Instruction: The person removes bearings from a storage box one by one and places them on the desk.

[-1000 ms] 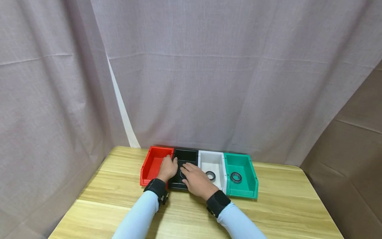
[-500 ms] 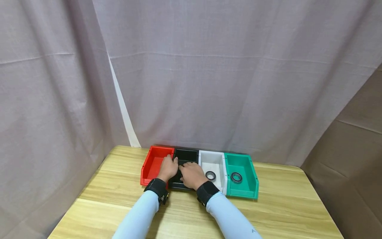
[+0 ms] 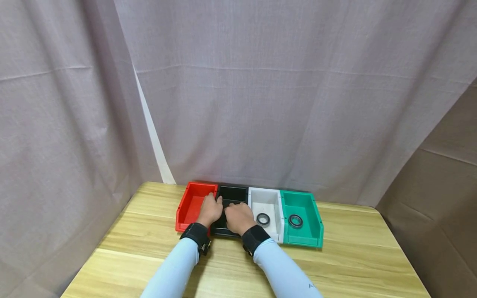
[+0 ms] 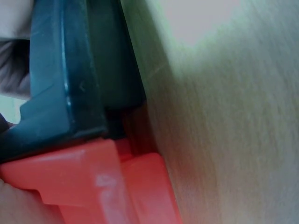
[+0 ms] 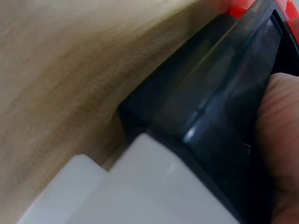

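My left hand (image 3: 210,212) straddles the joined side walls of the red bin (image 3: 191,203) and the black bin (image 3: 232,193), its thumb on the black side. It grips those walls. My right hand (image 3: 239,217) reaches down into the black bin with its fingers curled, over the spot where a bearing lay. That bearing is hidden now, and I cannot tell whether the fingers hold it. In the right wrist view, part of the right hand (image 5: 279,135) shows inside the black bin's front lip (image 5: 205,102). A bearing (image 3: 263,219) lies in the white bin (image 3: 263,196).
A green bin (image 3: 302,203) ends the row on the right, with another bearing (image 3: 295,221) inside. All the bins stand side by side at the back of a wooden table (image 3: 231,273). Directly behind them hangs a grey curtain (image 3: 238,103).
My right hand has shifted left, deeper over the black bin, and its spread fingers have curled. The bearing glimpsed there earlier is now covered. The left hand stays in place.
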`<state>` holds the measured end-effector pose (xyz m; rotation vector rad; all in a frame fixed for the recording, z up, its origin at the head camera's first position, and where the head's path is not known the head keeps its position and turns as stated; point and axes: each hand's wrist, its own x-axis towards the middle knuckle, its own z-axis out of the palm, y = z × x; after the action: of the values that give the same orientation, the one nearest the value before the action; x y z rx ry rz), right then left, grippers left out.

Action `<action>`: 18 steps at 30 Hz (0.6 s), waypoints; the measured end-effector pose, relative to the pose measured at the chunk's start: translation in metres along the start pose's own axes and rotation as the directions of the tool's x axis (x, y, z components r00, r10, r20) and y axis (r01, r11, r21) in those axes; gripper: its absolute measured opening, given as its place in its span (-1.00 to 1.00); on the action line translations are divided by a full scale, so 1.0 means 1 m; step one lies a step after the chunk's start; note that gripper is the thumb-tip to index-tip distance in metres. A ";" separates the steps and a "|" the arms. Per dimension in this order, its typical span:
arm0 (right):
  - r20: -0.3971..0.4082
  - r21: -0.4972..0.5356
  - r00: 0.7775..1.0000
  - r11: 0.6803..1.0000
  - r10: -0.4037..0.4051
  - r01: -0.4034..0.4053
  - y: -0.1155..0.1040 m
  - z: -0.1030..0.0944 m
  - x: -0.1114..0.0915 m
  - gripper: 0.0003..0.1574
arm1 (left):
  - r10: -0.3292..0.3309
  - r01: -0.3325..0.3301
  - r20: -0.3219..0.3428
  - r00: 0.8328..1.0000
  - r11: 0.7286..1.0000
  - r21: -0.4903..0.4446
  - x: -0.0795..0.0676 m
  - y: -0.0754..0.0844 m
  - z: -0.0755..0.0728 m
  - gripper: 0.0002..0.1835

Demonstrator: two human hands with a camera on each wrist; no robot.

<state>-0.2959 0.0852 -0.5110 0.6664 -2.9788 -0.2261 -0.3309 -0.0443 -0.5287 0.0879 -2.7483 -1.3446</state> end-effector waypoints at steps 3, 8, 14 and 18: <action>-0.001 0.008 1.000 1.000 0.009 -0.009 -0.001 0.001 0.000 -0.85 | 0.001 -0.001 0.005 1.000 1.000 -0.004 0.000 -0.001 0.000 -0.54; -0.005 0.012 1.000 1.000 0.017 -0.017 -0.002 0.000 -0.001 -0.84 | -0.005 0.005 0.007 1.000 1.000 -0.013 -0.001 0.000 -0.001 -0.55; -0.004 0.008 1.000 1.000 0.021 -0.021 -0.001 0.001 0.000 -0.82 | -0.007 0.007 0.004 1.000 1.000 -0.011 0.000 0.000 0.000 -0.55; 0.003 0.011 1.000 1.000 0.029 -0.029 -0.001 0.003 0.002 -0.81 | -0.019 0.019 0.012 1.000 1.000 -0.009 0.002 -0.001 0.000 -0.53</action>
<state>-0.2972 0.0841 -0.5141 0.6242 -2.9926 -0.2084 -0.3327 -0.0449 -0.5293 0.1061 -2.7581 -1.3662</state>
